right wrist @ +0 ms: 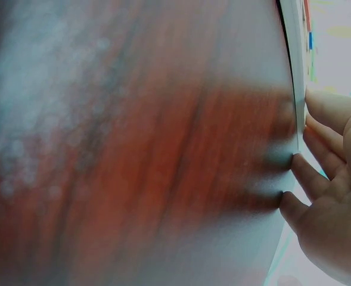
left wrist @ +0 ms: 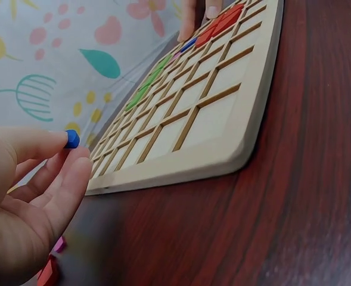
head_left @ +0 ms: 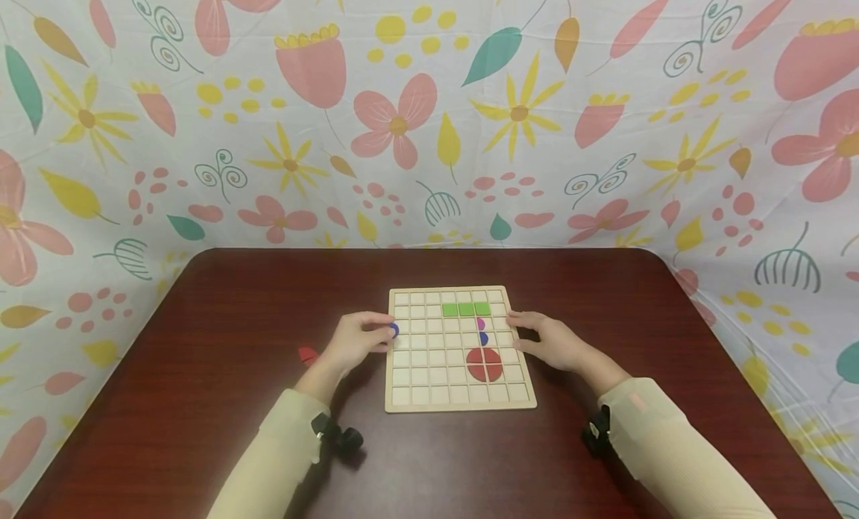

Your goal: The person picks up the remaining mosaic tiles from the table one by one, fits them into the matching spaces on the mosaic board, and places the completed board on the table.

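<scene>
Wooden grid board (head_left: pixel 461 409), one: flat on the table (head_left: pixel 456 474); I judge it partly filled, most cells bare.
Red quarter-circles (head_left: pixel 476 356), four: placed, together forming a disc.
Loose red piece (head_left: pixel 307 354), loose pink piece (left wrist: pixel 59 244): on the table left of the board, unplaced.
Right hand (head_left: pixel 553 341): fingers extended at the board's right edge, clasping nothing I can see.
Left hand (head_left: pixel 356 338): I have it pinching a blue piece (head_left: pixel 394 329) at the left edge, not yet set down.
Blue half-circle (head_left: pixel 484 338), pink half-circle (head_left: pixel 480 324): placed.
Green squares (head_left: pixel 466 309), three: placed.

the table (head_left: pixel 470 459) looks glossy wood, the board (head_left: pixel 420 375) matt wood, the backdrop (head_left: pixel 416 57) cloth.
</scene>
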### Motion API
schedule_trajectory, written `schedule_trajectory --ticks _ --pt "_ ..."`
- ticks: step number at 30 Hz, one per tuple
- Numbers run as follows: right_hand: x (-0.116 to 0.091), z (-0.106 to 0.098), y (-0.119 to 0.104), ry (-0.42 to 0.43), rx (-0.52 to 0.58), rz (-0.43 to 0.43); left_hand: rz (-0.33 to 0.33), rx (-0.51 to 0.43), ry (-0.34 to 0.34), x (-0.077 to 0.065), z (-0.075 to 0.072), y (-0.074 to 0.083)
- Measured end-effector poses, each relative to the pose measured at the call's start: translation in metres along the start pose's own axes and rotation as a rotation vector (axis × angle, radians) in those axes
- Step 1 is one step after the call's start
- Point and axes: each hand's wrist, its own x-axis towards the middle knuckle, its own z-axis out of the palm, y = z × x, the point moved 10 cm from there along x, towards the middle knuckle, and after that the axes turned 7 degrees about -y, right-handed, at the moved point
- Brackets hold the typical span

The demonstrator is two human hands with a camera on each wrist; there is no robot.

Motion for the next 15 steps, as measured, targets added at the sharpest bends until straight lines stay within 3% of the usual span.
schedule_trajectory --ticks 9,15 --pt "0.000 0.000 -0.002 -0.004 -0.008 -0.009 0.018 -0.013 -0.024 0.008 0.013 0.003" --pt "0.000 0.000 -0.001 0.002 -0.005 -0.012 -0.006 -0.014 -0.021 0.013 0.021 0.003"
